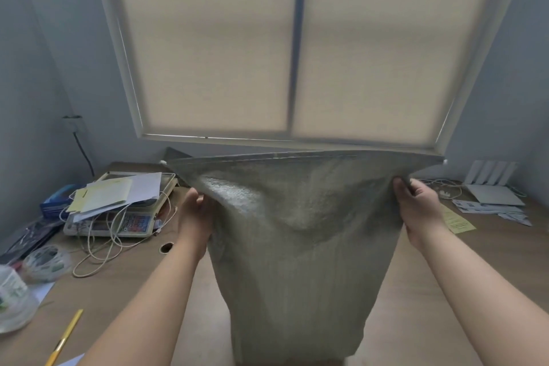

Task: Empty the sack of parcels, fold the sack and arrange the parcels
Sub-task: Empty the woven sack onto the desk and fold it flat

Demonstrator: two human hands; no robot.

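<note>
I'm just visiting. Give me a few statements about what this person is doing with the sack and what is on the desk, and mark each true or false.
1. Both hands hold the sack up. True: the left hand and the right hand each grip a side.
2. The sack lies folded on the desk. False: it hangs unfolded.
3. Papers rest on the scale at left. True.
4. Parcels sit stacked by the router. False: no parcels show there.
</note>
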